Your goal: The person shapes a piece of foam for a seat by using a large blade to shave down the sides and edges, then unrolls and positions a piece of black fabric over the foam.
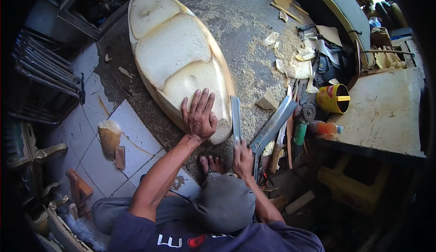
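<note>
1. left hand lies open, palm flat on the foam seat cushion lying on the floor
2. right hand is clenched round a flat metal blade
3. foam looks light, soft, crumbly, so I'd press on its broad top

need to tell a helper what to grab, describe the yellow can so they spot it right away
Start at the long foam seat pad on the floor, then look right past the sawdust to the low wooden table. The yellow can lies on its side at the table's left edge, open mouth showing.
</note>
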A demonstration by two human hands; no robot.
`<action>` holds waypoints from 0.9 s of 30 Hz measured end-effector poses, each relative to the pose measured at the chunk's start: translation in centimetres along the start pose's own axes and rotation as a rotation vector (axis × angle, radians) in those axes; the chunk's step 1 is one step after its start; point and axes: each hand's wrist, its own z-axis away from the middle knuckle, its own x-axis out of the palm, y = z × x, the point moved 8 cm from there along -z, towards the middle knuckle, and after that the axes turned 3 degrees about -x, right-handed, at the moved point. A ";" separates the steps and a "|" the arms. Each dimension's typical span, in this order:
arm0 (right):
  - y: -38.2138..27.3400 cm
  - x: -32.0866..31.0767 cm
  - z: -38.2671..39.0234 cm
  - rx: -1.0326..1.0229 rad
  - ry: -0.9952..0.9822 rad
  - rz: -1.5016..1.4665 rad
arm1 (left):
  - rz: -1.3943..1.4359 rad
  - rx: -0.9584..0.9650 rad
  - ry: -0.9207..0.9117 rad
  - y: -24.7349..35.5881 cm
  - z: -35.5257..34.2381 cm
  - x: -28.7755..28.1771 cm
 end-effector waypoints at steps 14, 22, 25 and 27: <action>-0.5 -0.6 -9.5 0.133 -0.182 -0.065 | 0.061 -0.007 -0.014 1.3 -1.1 -0.8; -2.0 -0.8 -7.6 0.022 -0.095 -0.075 | 0.055 -0.027 0.013 0.0 -0.4 -1.2; -1.8 -0.9 -11.7 0.051 -0.183 -0.089 | 0.094 -0.029 -0.005 0.8 -0.8 -1.1; 0.6 -0.4 -1.4 -0.007 -0.095 -0.014 | 0.054 -0.021 0.011 0.3 -0.7 -1.2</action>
